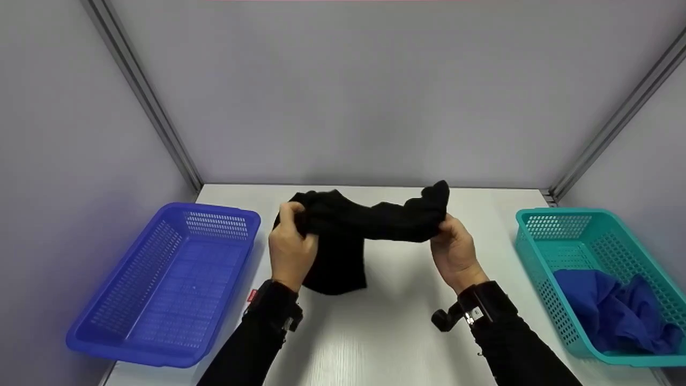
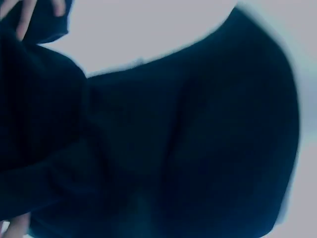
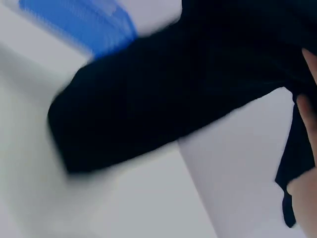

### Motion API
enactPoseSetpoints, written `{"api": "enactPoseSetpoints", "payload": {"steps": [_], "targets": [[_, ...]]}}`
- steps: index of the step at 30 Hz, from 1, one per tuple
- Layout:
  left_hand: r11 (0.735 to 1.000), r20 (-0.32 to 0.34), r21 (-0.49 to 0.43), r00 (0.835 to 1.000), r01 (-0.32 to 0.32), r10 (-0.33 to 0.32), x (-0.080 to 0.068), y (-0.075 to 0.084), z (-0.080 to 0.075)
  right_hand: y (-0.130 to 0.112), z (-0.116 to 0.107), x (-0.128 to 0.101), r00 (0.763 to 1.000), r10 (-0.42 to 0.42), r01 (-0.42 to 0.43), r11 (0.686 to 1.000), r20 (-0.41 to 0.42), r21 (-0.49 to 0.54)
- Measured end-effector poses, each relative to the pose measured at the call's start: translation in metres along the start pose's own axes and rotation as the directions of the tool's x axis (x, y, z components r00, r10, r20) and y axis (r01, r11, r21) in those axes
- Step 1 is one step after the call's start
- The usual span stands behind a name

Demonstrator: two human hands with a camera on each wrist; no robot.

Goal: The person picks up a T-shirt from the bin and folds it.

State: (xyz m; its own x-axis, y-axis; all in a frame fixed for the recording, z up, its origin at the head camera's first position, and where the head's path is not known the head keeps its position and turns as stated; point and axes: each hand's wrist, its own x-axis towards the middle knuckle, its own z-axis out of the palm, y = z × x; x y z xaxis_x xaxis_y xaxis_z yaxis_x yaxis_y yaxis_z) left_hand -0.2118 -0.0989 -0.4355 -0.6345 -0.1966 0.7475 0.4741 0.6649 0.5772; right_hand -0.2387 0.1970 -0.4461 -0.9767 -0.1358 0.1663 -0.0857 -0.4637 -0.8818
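Note:
A black garment [image 1: 364, 222] is held up over the white table [image 1: 396, 321], bunched and stretched between both hands. My left hand [image 1: 291, 241] grips its left end, with a flap hanging down to the table. My right hand [image 1: 453, 246] grips the right end, where a bunch of cloth sticks up. In the left wrist view the black cloth [image 2: 173, 148] fills the frame, blurred. The right wrist view shows the same black garment [image 3: 163, 99] in front of the blue basket [image 3: 94, 25], with fingertips [image 3: 309, 109] at the right edge.
An empty blue basket [image 1: 171, 279] sits at the table's left. A teal basket [image 1: 584, 230] at the right holds a crumpled blue cloth [image 1: 616, 311]. Grey walls close in the back and sides.

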Motion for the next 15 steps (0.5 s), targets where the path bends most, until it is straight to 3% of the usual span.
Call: {"api": "enactPoseSetpoints", "payload": {"steps": [1, 2, 3, 4, 5, 7, 9, 11, 13, 15], "targets": [[0.995, 0.031, 0.022, 0.995, -0.100, 0.099, -0.005, 0.000, 0.001, 0.002, -0.008, 0.001, 0.998, 0.017, -0.020, 0.998, -0.053, -0.065], [0.980, 0.090, 0.047, 0.978, -0.195, 0.190, -0.012, -0.001, 0.002, 0.005, -0.017, 0.001, 0.992, 0.050, -0.064, 0.990, -0.112, -0.126], [0.958, 0.172, 0.063, 0.948, -0.280, 0.266, -0.019, -0.001, 0.003, 0.008, -0.027, 0.000, 0.980, 0.094, -0.123, 0.979, -0.174, -0.165], [0.936, 0.277, 0.065, 0.907, -0.347, 0.317, -0.027, 0.000, 0.005, 0.010, -0.037, -0.002, 0.964, 0.147, -0.189, 0.965, -0.223, -0.183], [0.919, 0.390, 0.051, 0.855, -0.391, 0.342, -0.036, 0.002, 0.008, 0.012, -0.047, -0.005, 0.944, 0.204, -0.255, 0.949, -0.261, -0.182], [0.919, 0.604, -0.004, 0.731, -0.395, 0.317, -0.056, 0.008, 0.017, 0.015, -0.065, -0.012, 0.895, 0.317, -0.373, 0.918, -0.313, -0.138], [0.956, 0.762, -0.060, 0.606, -0.286, 0.229, -0.076, 0.017, 0.027, 0.018, -0.080, -0.022, 0.864, 0.387, -0.435, 0.896, -0.323, -0.090], [0.988, 0.853, -0.123, 0.498, -0.094, 0.154, -0.094, 0.027, 0.039, 0.021, -0.089, -0.029, 0.861, 0.417, -0.463, 0.880, -0.291, -0.109], [0.975, 0.912, -0.202, 0.380, 0.091, 0.153, -0.108, 0.036, 0.048, 0.024, -0.094, -0.035, 0.865, 0.422, -0.478, 0.858, -0.271, -0.188], [0.948, 0.942, -0.256, 0.271, 0.191, 0.199, -0.118, 0.042, 0.055, 0.027, -0.094, -0.038, 0.877, 0.413, -0.476, 0.822, -0.246, -0.314]]}}
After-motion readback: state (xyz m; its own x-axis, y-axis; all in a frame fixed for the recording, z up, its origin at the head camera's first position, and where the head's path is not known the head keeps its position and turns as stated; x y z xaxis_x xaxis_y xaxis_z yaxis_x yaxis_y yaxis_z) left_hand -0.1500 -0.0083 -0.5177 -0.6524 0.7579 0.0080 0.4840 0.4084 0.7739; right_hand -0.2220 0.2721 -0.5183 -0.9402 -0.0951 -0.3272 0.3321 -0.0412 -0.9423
